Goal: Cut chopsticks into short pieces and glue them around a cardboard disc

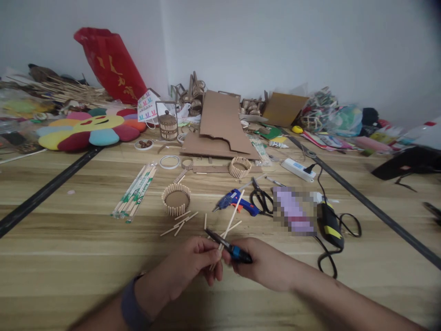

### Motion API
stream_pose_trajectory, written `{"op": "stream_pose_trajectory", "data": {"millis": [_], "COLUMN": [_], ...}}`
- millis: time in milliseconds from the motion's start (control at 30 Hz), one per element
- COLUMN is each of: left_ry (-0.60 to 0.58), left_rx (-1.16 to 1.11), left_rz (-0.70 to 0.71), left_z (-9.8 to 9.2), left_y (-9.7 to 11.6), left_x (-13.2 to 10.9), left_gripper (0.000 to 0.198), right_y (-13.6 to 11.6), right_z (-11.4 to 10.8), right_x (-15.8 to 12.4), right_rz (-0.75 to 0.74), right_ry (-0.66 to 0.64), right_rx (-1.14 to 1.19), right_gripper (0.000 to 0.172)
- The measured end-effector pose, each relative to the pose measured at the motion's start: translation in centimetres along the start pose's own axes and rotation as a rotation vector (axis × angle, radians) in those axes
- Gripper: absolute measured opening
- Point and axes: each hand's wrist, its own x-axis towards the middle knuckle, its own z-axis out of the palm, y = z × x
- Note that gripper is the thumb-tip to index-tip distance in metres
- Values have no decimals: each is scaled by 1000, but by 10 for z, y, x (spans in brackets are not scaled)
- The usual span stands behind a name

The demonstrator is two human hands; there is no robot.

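Observation:
Pinched in the fingers of my left hand (196, 259) is a pale wooden stick (234, 214) that slants up and away. My right hand (262, 262) is closed around blue-and-black pliers (237, 253), whose dark jaws lie across the stick close to my left fingertips. Whether the jaws are fully closed on it I cannot tell. Short cut stick pieces (181, 224) lie on the table ahead of my left hand. Behind them stands a small round basket (176, 200) with a wall of upright sticks. A blue glue gun (237, 201) lies beyond the pliers, beside black-handled scissors (261, 197).
Packaged chopsticks (136, 191) lie left of the basket. Farther back are a stick ring (240, 168), a tape roll (170, 162) and cardboard sheets (223, 124). To the right are a power strip (298, 169), a blurred-out purple object (292, 211) and a black cable (327, 257).

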Motion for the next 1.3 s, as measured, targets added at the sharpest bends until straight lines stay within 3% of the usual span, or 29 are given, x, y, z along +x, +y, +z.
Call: {"op": "stream_pose_trajectory", "data": {"millis": [300,433,700,1033,1200,1300], "left_ry": [31,67,51,0,30,49], "left_rx": [37,26,-113,-230,-171,-134], "left_rz": [32,54,-3,2,3,28], "left_z": [0,-1,2,2,2,2], "left_y": [-7,-6,-5,-3,-2,-1], "left_x": [5,5,3,2,0,-1], "left_gripper": [49,51,46,43,45,47], "right_y": [-3,-3,-1,-4,-8,-12], "right_z": [4,-1,-6,-2,1,0], "right_x": [-1,0,0,-2,-1,-1], "right_rz": [-41,-89,64,-14,-15,-34], "right_ry": [88,52,-89,21,104,120], "right_rx": [-118,-18,305,48,-68,-96], "right_gripper": [11,13,20,17,4,6]}}
